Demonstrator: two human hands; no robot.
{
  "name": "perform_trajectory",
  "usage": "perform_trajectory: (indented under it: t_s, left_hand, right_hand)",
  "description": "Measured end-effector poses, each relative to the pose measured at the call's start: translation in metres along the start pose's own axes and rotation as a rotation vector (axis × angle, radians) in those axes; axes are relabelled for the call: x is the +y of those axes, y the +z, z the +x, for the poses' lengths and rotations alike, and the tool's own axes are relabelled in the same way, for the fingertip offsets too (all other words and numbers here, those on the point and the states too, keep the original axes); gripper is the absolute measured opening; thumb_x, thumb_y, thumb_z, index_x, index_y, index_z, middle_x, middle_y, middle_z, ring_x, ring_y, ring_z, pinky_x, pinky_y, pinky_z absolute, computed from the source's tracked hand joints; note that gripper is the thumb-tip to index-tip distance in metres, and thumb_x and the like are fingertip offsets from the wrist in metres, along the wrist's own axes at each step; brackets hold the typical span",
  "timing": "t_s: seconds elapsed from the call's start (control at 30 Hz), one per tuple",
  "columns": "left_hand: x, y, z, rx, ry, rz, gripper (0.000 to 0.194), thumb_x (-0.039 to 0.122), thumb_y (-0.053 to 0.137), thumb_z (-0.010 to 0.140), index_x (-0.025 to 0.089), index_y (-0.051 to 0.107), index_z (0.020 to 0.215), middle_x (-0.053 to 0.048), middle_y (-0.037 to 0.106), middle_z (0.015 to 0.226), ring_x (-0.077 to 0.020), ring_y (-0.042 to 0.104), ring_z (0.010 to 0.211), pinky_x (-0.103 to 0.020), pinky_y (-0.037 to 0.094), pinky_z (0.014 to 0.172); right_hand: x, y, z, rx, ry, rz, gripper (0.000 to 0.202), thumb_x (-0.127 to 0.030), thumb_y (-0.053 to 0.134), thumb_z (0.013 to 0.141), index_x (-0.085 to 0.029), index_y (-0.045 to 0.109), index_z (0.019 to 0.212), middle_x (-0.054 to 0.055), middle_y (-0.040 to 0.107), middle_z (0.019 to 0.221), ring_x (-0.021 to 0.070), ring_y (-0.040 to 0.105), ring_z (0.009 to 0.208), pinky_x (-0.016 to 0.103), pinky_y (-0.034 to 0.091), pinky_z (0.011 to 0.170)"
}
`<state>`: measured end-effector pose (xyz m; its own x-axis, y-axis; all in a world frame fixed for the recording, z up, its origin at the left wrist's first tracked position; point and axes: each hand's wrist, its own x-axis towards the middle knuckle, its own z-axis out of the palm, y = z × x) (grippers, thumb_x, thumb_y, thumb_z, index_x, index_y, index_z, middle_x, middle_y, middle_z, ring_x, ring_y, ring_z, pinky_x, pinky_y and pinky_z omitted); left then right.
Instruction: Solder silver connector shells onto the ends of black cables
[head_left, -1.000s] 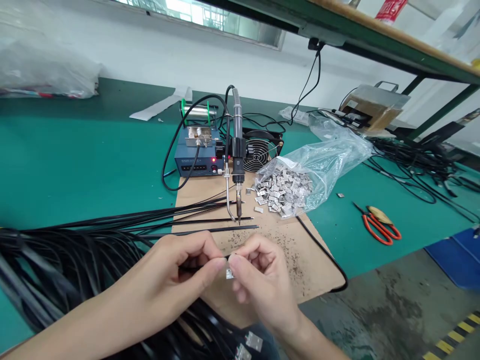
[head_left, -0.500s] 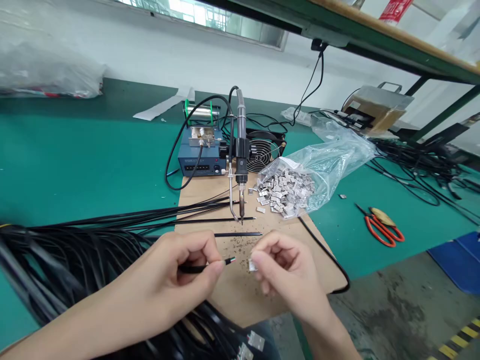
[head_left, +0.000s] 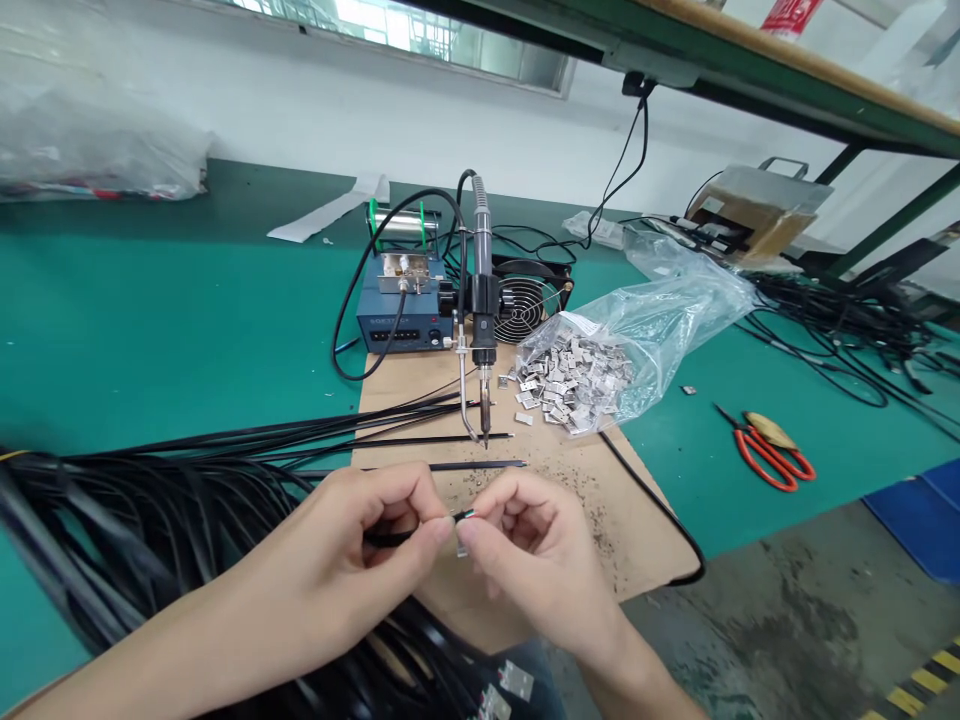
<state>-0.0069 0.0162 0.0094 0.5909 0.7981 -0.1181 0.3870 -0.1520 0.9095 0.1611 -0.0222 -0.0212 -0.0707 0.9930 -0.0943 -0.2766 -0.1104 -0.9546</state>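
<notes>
Thumb and fingers of my left hand (head_left: 375, 570) pinch a black cable (head_left: 388, 539) near its stripped end, where small coloured wires show. My right hand (head_left: 532, 560) is closed on a small metal connector (head_left: 461, 549), mostly hidden by the fingertips. Both hands' fingertips meet around the wire ends, over the brown board (head_left: 480, 610). Above them, the soldering iron (head_left: 484, 345) hangs upright in its stand, tip down. Loose metal connectors (head_left: 570, 380) lie heaped in the mouth of a clear plastic bag (head_left: 660, 330).
A blue soldering station (head_left: 401, 315), a solder spool (head_left: 403, 225) and a fan (head_left: 519, 310) stand behind the board. Black cables (head_left: 187, 510) cover the left front. Red-handled cutters (head_left: 772, 460) lie at the right. A shelf (head_left: 750, 90) hangs overhead.
My right hand has moved left with the connector, up to the cable end in my left hand. My left hand has barely moved.
</notes>
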Motion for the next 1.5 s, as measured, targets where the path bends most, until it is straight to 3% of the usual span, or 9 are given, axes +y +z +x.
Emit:
perform_trajectory:
  t_s: [0.3, 0.4, 0.53, 0.6, 0.7, 0.9, 1.1, 1.3, 1.5]
  left_hand:
    - [0.0, -0.001, 0.004, 0.011, 0.001, -0.065, 0.028, 0.035, 0.054, 0.088, 0.021, 0.053, 0.064, 0.007, 0.046, 0.056, -0.0102, 0.038, 0.051, -0.018, 0.033, 0.045]
    - [0.002, -0.002, 0.004, -0.023, -0.041, 0.112, 0.03, 0.04, 0.046, 0.089, 0.021, 0.052, 0.066, 0.005, 0.047, 0.058, -0.0125, 0.042, 0.053, -0.021, 0.032, 0.047]
    - [0.0, -0.001, 0.012, -0.184, -0.086, 0.386, 0.026, 0.036, 0.044, 0.088, 0.022, 0.049, 0.066, 0.004, 0.048, 0.059, -0.015, 0.045, 0.059, -0.023, 0.032, 0.053]
    - [-0.005, 0.0, 0.023, -0.22, -0.107, 0.372, 0.023, 0.033, 0.047, 0.086, 0.022, 0.048, 0.066, 0.005, 0.044, 0.056, -0.0141, 0.041, 0.056, -0.022, 0.03, 0.051]
    - [-0.019, 0.001, 0.043, -0.144, -0.149, 0.294, 0.019, 0.032, 0.048, 0.084, 0.022, 0.049, 0.069, 0.006, 0.043, 0.054, -0.0135, 0.039, 0.053, -0.022, 0.026, 0.048]
    - [-0.034, -0.001, 0.059, 0.011, -0.146, 0.168, 0.02, 0.038, 0.049, 0.081, 0.02, 0.052, 0.073, 0.007, 0.045, 0.055, -0.0126, 0.04, 0.052, -0.022, 0.028, 0.049]
    - [-0.027, 0.003, 0.054, 0.025, -0.125, 0.067, 0.021, 0.036, 0.052, 0.079, 0.019, 0.055, 0.066, 0.007, 0.042, 0.055, -0.0117, 0.037, 0.055, -0.023, 0.029, 0.053]
    - [-0.03, 0.007, 0.055, 0.047, -0.125, 0.01, 0.023, 0.037, 0.052, 0.08, 0.02, 0.053, 0.064, 0.007, 0.042, 0.054, -0.0116, 0.035, 0.053, -0.023, 0.027, 0.05]
    - [-0.022, 0.009, 0.052, 0.096, -0.209, 0.024, 0.023, 0.037, 0.053, 0.079, 0.019, 0.056, 0.065, 0.005, 0.051, 0.058, -0.0135, 0.043, 0.059, -0.024, 0.031, 0.054]
  right_hand:
    - [0.008, 0.012, 0.002, 0.047, -0.055, 0.068, 0.029, -0.037, 0.076, 0.072, -0.022, 0.053, 0.065, -0.006, 0.054, 0.048, 0.0069, 0.042, 0.035, 0.019, 0.036, 0.035]
    - [0.005, -0.007, 0.001, 0.053, -0.028, -0.028, 0.024, -0.029, 0.082, 0.069, -0.019, 0.06, 0.069, -0.005, 0.057, 0.052, 0.0065, 0.046, 0.038, 0.018, 0.04, 0.039]
    - [-0.006, -0.051, 0.004, 0.094, -0.08, -0.216, 0.017, -0.026, 0.08, 0.073, -0.019, 0.065, 0.073, -0.004, 0.059, 0.056, 0.0082, 0.053, 0.042, 0.018, 0.044, 0.039]
    - [-0.014, -0.069, 0.012, 0.064, -0.091, -0.333, 0.013, -0.025, 0.077, 0.076, -0.019, 0.066, 0.074, -0.003, 0.06, 0.058, 0.0094, 0.057, 0.045, 0.019, 0.047, 0.041]
    - [-0.025, -0.08, 0.029, -0.016, -0.036, -0.437, 0.009, -0.023, 0.074, 0.076, -0.018, 0.067, 0.078, -0.003, 0.061, 0.059, 0.0103, 0.059, 0.048, 0.021, 0.05, 0.044]
    - [-0.019, -0.066, 0.058, -0.187, 0.199, -0.385, 0.014, -0.013, 0.071, 0.07, -0.016, 0.065, 0.082, -0.003, 0.064, 0.061, 0.0095, 0.061, 0.048, 0.022, 0.052, 0.045]
    - [-0.004, -0.057, 0.063, -0.15, 0.295, -0.213, 0.017, -0.015, 0.075, 0.064, -0.017, 0.064, 0.076, -0.001, 0.071, 0.063, 0.0072, 0.057, 0.043, 0.018, 0.046, 0.039]
    - [-0.008, -0.057, 0.063, -0.116, 0.327, -0.193, 0.018, -0.016, 0.077, 0.062, -0.017, 0.065, 0.075, 0.001, 0.073, 0.065, 0.0062, 0.052, 0.039, 0.016, 0.035, 0.033]
    - [-0.013, -0.054, 0.063, -0.104, 0.341, -0.195, 0.014, -0.018, 0.076, 0.062, -0.018, 0.067, 0.074, 0.001, 0.074, 0.064, 0.0051, 0.049, 0.037, 0.016, 0.032, 0.031]
